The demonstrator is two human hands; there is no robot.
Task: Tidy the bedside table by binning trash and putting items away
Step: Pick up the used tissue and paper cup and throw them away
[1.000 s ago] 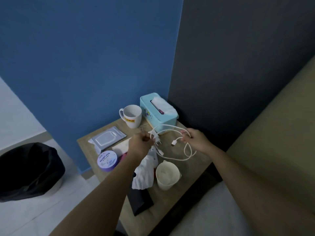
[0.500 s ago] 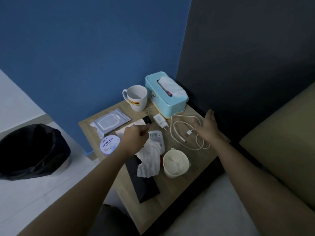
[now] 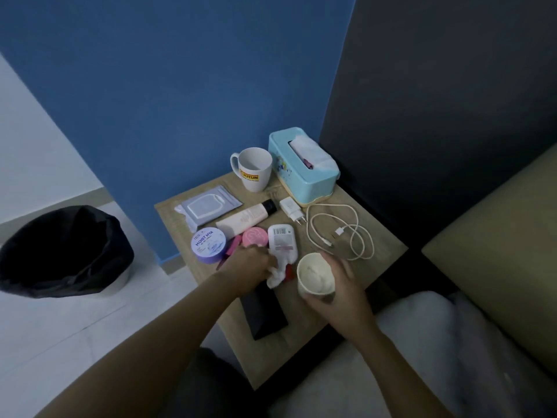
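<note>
Toward the front of the bedside table (image 3: 301,342), the right hand (image 3: 340,291) curls its fingers round a paper cup (image 3: 315,274); whether the cup's base touches the wood I cannot tell. Just left of it, the left hand (image 3: 247,267) closes on a crumpled white tissue (image 3: 275,279). A dark flat slab (image 3: 265,312) lies below that wrist, near the table's left edge. A coiled white cable (image 3: 355,236) lies beyond the cup, close to the right edge. Bare wood shows at the near corner. A black-lined bin (image 3: 60,254) stands on the floor well to the left, with open floor between.
</note>
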